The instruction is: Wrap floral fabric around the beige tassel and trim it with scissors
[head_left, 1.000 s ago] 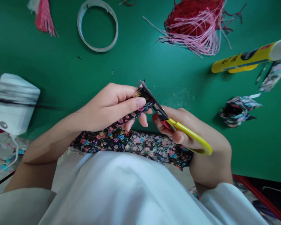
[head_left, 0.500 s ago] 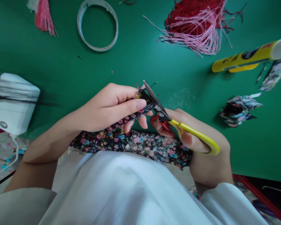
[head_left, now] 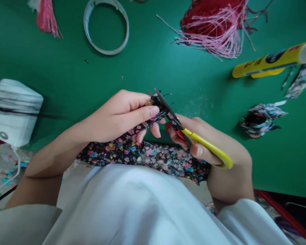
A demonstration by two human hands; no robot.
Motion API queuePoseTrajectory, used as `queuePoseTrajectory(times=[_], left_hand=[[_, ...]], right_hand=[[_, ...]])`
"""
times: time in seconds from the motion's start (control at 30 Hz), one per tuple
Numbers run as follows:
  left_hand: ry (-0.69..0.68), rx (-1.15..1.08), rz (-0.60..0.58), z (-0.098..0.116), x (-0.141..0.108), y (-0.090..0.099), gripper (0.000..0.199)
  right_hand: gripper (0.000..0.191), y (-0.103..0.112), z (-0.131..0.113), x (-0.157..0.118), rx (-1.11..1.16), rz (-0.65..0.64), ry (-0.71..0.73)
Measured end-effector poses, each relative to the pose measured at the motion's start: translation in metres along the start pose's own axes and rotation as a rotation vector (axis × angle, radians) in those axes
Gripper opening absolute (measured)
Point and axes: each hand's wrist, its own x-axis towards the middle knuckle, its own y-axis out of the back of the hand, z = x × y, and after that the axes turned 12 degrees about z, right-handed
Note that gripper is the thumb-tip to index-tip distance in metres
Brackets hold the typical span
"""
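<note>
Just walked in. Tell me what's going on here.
A person pinches a strip of dark floral fabric in the left hand and holds yellow-and-red scissors in the right hand, blades slightly parted at the strip's end. More floral fabric spreads below the hands. A ring and a heap of red and pink strands lie on the green table.

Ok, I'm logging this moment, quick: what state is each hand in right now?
Left hand: closed, pinching the dark floral fabric.
Right hand: closed, holding scissors by their handles.

Right hand (head_left: 202, 128) partly behind the scissors (head_left: 177, 123) (red yarn (head_left: 206, 15) partly beyond the top edge)
</note>
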Motion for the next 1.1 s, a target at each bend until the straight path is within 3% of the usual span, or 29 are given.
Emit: queuePoseTrajectory(times=[0.23, 0.77, 1.1], left_hand=[[-0.01, 0.012, 0.007, 0.0011, -0.0005, -0.0004, 0.032], [-0.04, 0.037, -0.002, 0.0009, -0.0003, 0.0014, 0.031], [-0.055, 0.048, 0.012, -0.0003, -0.0015, 0.0029, 0.033]], right_hand=[[0.062, -0.0023, -0.0012, -0.0009, 0.009, 0.011, -0.018], [0.059, 0.0012, 0.007, 0.0021, -0.031, -0.02, 0.075], [0.059, 0.0017, 0.005, 0.0014, 0.005, -0.012, 0.054]])
